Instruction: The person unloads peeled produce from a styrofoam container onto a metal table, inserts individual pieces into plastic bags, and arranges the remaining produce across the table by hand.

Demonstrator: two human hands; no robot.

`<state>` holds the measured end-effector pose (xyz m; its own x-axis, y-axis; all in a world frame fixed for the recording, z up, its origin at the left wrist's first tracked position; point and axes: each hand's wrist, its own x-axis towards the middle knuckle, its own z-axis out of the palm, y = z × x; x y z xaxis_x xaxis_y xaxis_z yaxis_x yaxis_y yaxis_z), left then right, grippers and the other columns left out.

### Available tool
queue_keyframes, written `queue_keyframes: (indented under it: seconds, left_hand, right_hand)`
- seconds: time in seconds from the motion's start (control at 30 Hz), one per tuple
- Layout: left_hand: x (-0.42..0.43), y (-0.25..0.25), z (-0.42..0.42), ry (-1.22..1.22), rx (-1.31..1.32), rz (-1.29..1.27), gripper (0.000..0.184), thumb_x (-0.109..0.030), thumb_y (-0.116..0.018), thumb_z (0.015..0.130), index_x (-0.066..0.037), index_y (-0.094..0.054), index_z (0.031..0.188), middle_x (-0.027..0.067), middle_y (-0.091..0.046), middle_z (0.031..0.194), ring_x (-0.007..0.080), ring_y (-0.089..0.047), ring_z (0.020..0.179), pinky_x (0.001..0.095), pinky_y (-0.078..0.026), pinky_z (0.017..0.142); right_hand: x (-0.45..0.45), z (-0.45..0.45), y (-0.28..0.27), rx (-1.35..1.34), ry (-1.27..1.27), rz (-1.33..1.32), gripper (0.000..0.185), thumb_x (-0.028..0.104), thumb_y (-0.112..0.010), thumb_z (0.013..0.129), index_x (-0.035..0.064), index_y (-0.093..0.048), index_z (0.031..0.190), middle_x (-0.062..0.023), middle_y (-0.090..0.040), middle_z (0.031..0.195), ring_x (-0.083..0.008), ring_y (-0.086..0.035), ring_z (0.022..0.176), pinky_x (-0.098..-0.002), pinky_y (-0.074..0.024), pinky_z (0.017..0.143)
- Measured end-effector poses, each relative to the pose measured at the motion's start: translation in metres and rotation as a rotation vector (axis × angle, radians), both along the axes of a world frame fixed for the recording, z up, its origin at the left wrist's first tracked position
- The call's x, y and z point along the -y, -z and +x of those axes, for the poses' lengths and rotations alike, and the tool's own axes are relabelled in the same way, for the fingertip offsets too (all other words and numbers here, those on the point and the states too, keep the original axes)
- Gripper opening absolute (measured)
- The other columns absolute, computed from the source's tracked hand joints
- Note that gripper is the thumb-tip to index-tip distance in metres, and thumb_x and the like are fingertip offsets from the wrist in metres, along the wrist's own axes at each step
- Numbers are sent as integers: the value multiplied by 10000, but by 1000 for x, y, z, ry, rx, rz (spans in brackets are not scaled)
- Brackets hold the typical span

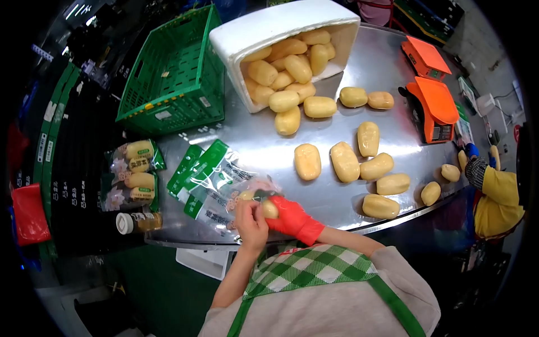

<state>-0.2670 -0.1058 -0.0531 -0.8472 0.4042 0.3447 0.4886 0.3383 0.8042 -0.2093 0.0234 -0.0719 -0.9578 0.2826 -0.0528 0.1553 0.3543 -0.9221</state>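
My right hand (293, 220), in a red glove, is closed around a pale yellow lotus root piece (270, 209). My bare left hand (251, 226) is right beside it, its fingers pinched on a clear plastic bag (255, 186) at the near table edge. Part of the lotus root and the bag's mouth are hidden by my fingers. Flat printed bags with green ends (212, 153) lie just beyond my left hand. Several loose lotus root pieces (307, 162) are spread on the metal table (264, 147) ahead and to the right.
A tipped white foam box (281, 21) spills lotus roots at the back. Left of it stands a green crate (168, 115). Packed bags (137, 188) and a lidded jar (139, 223) are at left. Orange scales (435, 106) stand at right, near another person's yellow sleeve (499, 194).
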Motion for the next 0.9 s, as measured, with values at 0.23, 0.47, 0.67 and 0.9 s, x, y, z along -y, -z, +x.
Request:
queue_keyframes:
  seconds: [0.23, 0.47, 0.67, 0.9]
  left_hand:
    - [-6, 3, 21, 114, -276, -74, 165, 67, -648, 778, -5, -591, 915, 141, -568, 862, 317, -560, 767, 388, -452, 655]
    - [-2, 40, 5, -232, -96, -186, 586, 26, -653, 696, -4, -475, 1254, 230, -474, 1162, 409, -519, 981, 425, -433, 883]
    - [-17, 19, 10, -15, -132, -66, 697, 99, -553, 717, 39, -359, 1384, 284, -511, 1277, 429, -548, 1134, 461, -431, 976]
    - [-38, -11, 5, 129, -275, -96, 510, 79, -605, 733, 1, -581, 1237, 214, -670, 1043, 394, -656, 934, 438, -507, 836]
  right_hand:
    - [-17, -13, 11, 247, 81, -840, 366, 458, -630, 871, 121, -660, 1010, -59, -653, 703, -177, -626, 537, -300, -454, 436]
    - [-26, -3, 28, 172, 91, -1132, 400, 392, -535, 944, 79, -585, 1188, -47, -655, 736, -124, -576, 491, -235, -423, 420]
    - [-31, -16, 32, -203, 157, -754, 412, 335, -621, 900, 56, -579, 1200, -122, -654, 974, -224, -643, 764, -308, -507, 657]
    - [-25, -36, 29, -415, 255, 123, 487, 215, -681, 849, 28, -527, 1271, -149, -567, 1273, -274, -578, 1152, -358, -468, 970]
